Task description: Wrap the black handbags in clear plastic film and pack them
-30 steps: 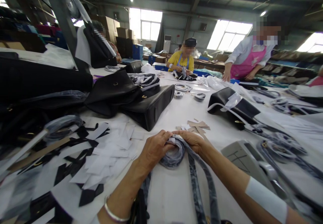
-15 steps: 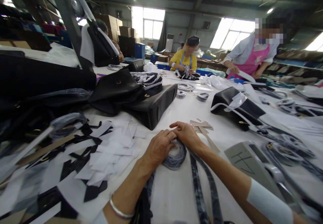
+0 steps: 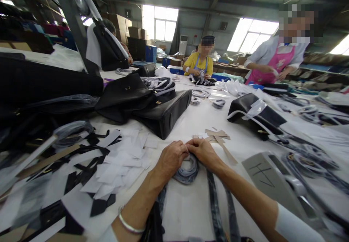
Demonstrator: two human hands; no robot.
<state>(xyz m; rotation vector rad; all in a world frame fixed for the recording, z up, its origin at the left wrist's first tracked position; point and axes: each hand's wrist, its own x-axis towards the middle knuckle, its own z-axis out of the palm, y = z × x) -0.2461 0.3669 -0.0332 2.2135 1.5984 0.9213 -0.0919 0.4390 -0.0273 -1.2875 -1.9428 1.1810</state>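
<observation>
A strap wound into a round coil (image 3: pixel 186 177), wrapped in clear greyish film, lies on the white table between my hands. My left hand (image 3: pixel 172 159) curls around the coil's upper left side, its fingers closed on it. From the upper right my right hand (image 3: pixel 203 152) pinches at the coil's top edge, its fingertips meeting those of the left. What exactly the fingertips grip there is partly hidden. Two film-wrapped dark strap lengths (image 3: pixel 215 205) run down the table beneath my right forearm.
White paper pieces (image 3: pixel 117 169) and black scraps are heaped at left. Black handbags (image 3: pixel 163 113) stand ahead, another black bag (image 3: pixel 253 115) at right. Brown strips (image 3: pixel 218 136) lie beyond my right hand, a grey device (image 3: pixel 272 176) beside my right forearm. Two co-workers (image 3: pixel 200 62) (image 3: pixel 275 60) are across the table.
My right hand has drawn its raised index finger in to a pinch at the coil's top and shifted slightly. The coil has tilted a little. The co-worker in the pink apron has straightened up.
</observation>
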